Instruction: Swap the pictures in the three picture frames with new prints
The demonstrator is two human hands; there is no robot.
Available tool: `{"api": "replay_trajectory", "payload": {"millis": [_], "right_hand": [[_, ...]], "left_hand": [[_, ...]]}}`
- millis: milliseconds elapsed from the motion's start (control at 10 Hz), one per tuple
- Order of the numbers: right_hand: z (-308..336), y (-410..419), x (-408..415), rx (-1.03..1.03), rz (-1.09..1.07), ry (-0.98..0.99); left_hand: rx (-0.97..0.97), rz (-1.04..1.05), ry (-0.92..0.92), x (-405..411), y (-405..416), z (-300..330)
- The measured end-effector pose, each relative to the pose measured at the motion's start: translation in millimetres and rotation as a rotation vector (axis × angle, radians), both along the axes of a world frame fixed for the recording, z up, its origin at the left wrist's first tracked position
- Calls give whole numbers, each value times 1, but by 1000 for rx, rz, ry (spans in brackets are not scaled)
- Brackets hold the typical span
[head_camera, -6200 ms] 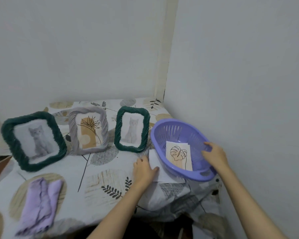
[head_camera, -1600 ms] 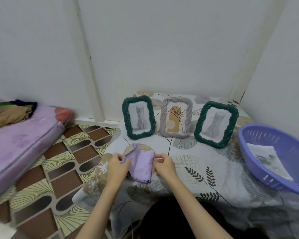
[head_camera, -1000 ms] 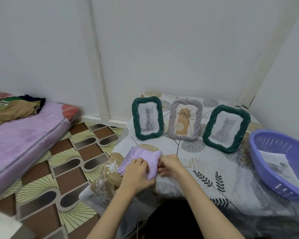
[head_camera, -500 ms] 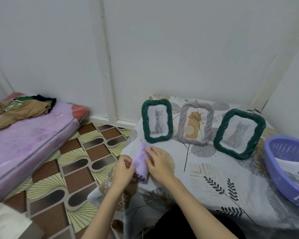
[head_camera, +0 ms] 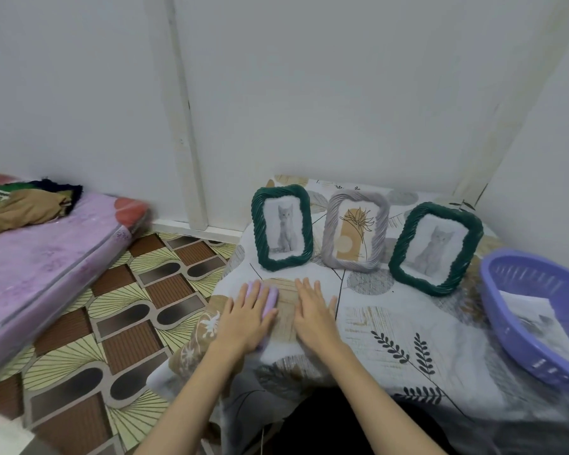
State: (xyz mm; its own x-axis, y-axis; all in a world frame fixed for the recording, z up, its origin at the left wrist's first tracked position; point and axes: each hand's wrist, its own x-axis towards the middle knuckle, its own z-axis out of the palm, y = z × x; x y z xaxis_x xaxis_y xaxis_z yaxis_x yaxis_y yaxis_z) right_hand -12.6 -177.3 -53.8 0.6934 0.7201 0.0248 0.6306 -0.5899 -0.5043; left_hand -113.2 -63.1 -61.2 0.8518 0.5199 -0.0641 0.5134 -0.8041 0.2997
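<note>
no writing legible. left hand (head_camera: 247, 315) flat, fingers spread, hiding most of cloth (head_camera: 270, 298); right hand (head_camera: 314, 311) flat on tabletop (head_camera: 391, 326).

Three frames (head_camera: 353, 236) behind both hands (head_camera: 280, 318) (basket (head_camera: 506, 310) at right)

Two green frames (head_camera: 281, 227) (head_camera: 435, 247) with cat prints flank a grey frame (head_camera: 355, 233), all upright.

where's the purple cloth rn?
In the head view the folded purple cloth lies flat under the left hand, at the table's near-left edge, just in front of the left green frame and beside the right hand.
</note>
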Motion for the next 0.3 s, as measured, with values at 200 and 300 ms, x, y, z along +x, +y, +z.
{"api": "replay_trajectory", "payload": {"millis": [200,300], "right_hand": [[-9,-34,10,104,-20,59],[-13,-62,-12,227,48,19]], "left_hand": [[-13,31,66,11,5,10],[44,72,-241,-3,-21,5]]}}
